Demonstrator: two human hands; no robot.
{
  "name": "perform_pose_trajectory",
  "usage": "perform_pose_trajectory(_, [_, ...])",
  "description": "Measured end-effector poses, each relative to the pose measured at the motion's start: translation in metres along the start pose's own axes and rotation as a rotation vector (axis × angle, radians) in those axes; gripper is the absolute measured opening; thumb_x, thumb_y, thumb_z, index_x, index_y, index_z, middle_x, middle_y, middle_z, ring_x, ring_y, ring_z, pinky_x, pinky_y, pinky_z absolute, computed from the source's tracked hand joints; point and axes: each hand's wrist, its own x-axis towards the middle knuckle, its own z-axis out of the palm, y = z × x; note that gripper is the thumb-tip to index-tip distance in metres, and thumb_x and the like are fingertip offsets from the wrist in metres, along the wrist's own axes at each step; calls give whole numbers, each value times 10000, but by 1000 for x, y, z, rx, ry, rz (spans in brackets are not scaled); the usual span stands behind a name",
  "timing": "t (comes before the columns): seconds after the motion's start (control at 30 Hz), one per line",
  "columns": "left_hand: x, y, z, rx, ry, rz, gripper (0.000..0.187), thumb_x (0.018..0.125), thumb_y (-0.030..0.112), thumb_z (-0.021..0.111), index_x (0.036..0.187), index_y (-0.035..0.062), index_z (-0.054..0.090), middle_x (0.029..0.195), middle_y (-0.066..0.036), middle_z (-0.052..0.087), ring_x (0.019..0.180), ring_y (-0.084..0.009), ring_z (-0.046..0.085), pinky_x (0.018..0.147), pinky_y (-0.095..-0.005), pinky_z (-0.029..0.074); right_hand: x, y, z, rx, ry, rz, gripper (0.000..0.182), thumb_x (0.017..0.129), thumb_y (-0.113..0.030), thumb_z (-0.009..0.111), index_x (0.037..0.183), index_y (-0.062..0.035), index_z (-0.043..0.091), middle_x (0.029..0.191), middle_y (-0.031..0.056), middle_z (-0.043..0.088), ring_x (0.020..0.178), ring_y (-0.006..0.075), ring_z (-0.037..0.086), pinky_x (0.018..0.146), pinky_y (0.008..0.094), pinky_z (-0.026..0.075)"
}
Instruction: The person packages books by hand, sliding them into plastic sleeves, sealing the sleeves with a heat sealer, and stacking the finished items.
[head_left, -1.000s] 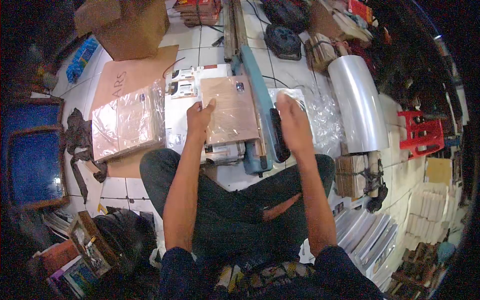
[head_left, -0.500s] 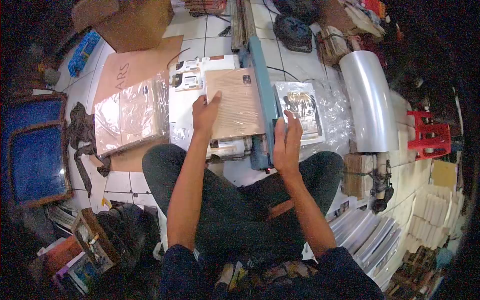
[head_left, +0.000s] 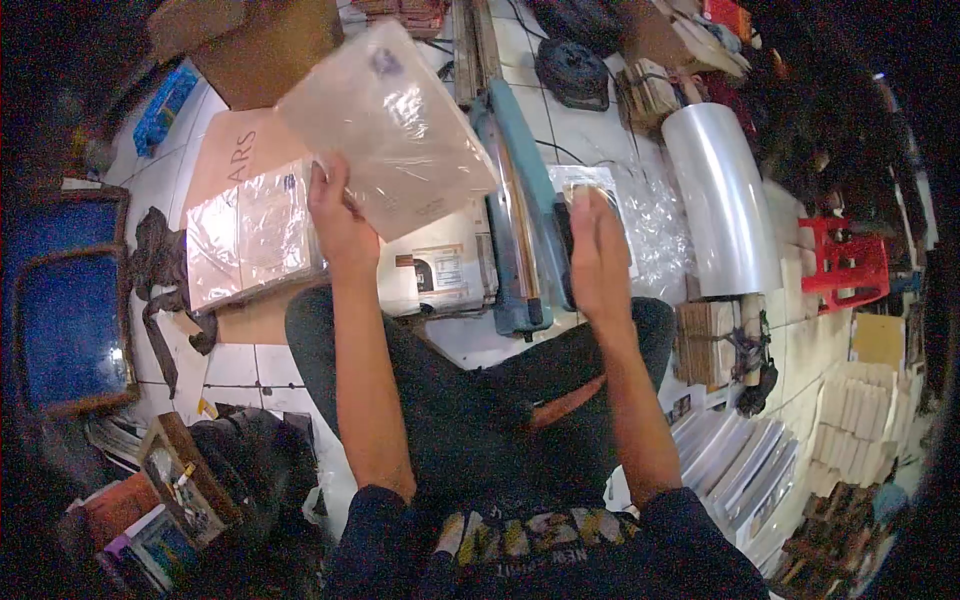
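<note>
A flat tan sheet or booklet in clear plastic (head_left: 400,130) is raised and tilted, its lower left edge gripped by my left hand (head_left: 343,215). My right hand (head_left: 598,250) is beside the blue-green bar sealer (head_left: 520,210), by its raised arm; its fingers are extended, and the hand partly covers a plastic-wrapped item with a dark picture (head_left: 625,215). Under the raised sheet lie white packets with printed labels (head_left: 445,275). At the left, a stack of plastic-wrapped tan items (head_left: 250,235) rests on flat cardboard (head_left: 215,150).
A large roll of clear film (head_left: 720,200) stands at the right, beside crumpled plastic and a red stool (head_left: 845,265). An open cardboard box (head_left: 260,60) is at the upper left. Blue framed panels (head_left: 70,300) lie far left. Plastic-covered stacks (head_left: 735,460) lie lower right.
My left hand has lifted the wrapped sheet off the sealer, up and to the left. The sealer's arm has opened, showing the sealing strip. My right hand has shifted slightly right.
</note>
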Motion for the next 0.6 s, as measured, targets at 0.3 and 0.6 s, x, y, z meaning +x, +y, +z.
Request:
perform_pose_trajectory(0.3, [29, -17, -42, -1033, -701, -121, 613, 939, 364, 510, 1409, 16, 326, 1024, -102, 519, 911, -258, 525, 766, -384, 492, -5, 75, -20, 75, -422, -25, 609, 779, -130, 732, 1315, -8, 472, 1187, 195, 596, 1106, 254, 583, 868, 348, 502])
perform_pose_trajectory(0.6, [32, -48, -35, -1129, -717, -278, 630, 938, 372, 507, 1420, 16, 312, 1070, -113, 522, 925, -272, 524, 774, -383, 476, -23, 90, 7, 223, -45, -445, 278, 733, -204, 774, 879, -9, 639, 813, 130, 650, 700, 249, 641, 624, 309, 495])
